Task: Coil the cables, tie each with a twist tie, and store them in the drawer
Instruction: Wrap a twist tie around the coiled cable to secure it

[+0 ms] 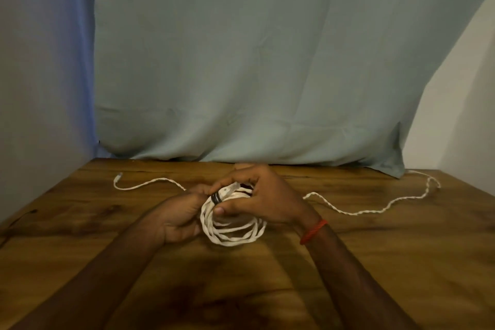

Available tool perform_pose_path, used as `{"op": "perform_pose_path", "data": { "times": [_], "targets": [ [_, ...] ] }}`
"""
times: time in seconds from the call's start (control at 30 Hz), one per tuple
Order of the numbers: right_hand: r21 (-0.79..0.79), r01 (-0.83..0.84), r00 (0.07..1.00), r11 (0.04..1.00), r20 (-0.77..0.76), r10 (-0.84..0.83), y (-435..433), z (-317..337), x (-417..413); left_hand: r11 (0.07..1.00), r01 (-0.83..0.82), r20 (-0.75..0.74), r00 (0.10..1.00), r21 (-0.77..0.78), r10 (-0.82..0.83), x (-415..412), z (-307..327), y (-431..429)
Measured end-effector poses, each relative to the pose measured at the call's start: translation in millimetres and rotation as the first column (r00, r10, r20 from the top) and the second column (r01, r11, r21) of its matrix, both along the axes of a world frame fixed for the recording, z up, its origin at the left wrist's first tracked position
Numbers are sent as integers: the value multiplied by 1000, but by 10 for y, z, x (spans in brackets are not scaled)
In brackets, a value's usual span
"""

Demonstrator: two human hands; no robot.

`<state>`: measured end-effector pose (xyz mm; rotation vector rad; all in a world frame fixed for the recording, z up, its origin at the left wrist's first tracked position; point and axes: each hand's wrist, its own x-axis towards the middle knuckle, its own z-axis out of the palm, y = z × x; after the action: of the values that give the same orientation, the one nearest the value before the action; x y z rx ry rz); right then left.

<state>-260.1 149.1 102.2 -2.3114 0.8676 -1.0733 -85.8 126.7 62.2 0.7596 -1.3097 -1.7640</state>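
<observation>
Coiled white cable [233, 225] between both hands, left hand [179, 218] and right hand [257, 195] pinching its black tie [216, 198]

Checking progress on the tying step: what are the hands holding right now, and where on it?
Both hold the coiled white cable at its top: right hand pinching the loops beside the black tie, left hand at the tie's left side.

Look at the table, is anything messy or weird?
A bit messy, not broken. The white coil is bunched in both hands, with a dark tie around it. Loose white cable trails left and another stretch snakes right across the table, uncoiled.
</observation>
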Motion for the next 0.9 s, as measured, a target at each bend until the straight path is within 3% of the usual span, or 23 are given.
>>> {"op": "perform_pose_path", "data": {
  "times": [0.17,0.37,0.6,0.9],
  "targets": [
    [-95,130,992,987,13,-129,348,118,-405,997,66,-77,995,41,-63,-377,133,305],
    [-134,221,973,966,105,-207,812,243,-949,984,180,-32,983,1,-180,-888,211,644],
    [-69,419,836,905,419,-355,1308,193,-1621,990,139,-398,909,3,-126,-1669,-10,1018],
    [153,609,579,779,585,-568,1947,-101,-2414,952,90,-147,980,-292,-138,-2559,-176,1617]
  ]
}}
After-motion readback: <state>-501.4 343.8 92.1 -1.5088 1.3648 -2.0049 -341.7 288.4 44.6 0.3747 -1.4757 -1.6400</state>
